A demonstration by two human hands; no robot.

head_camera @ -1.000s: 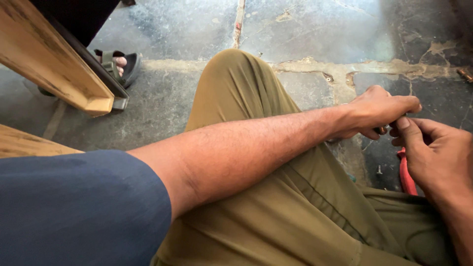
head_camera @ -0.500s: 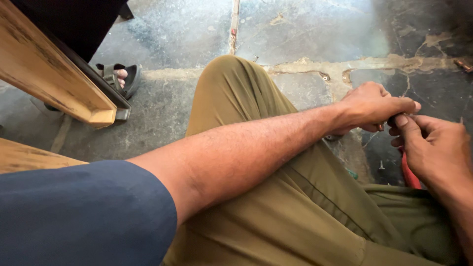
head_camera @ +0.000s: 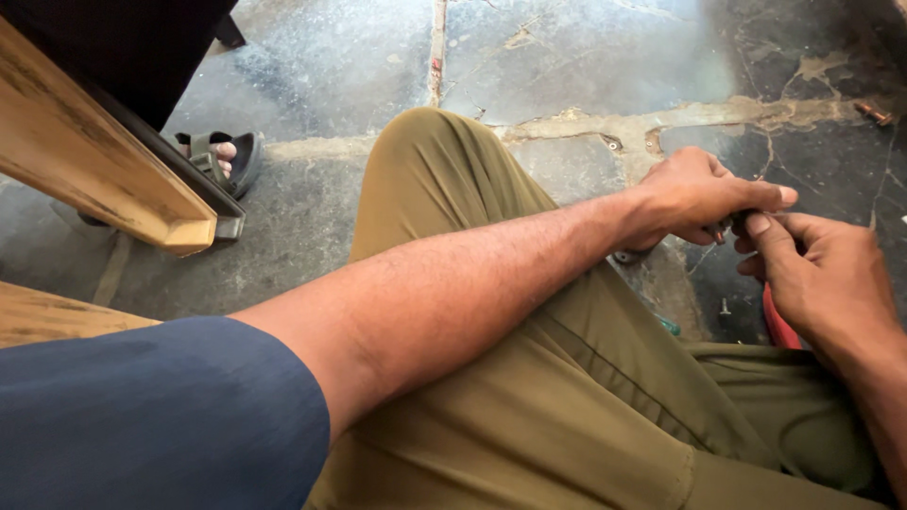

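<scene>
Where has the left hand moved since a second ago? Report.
No: the left hand stays just below the pale mortar joint in the grey stone floor.

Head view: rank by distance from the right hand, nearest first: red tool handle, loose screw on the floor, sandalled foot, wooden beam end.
1. Red tool handle, under the right hand.
2. Loose screw, just left of it on the floor.
3. Sandalled foot, far left.
4. Wooden beam end, far left; too close to call against the foot.
</scene>
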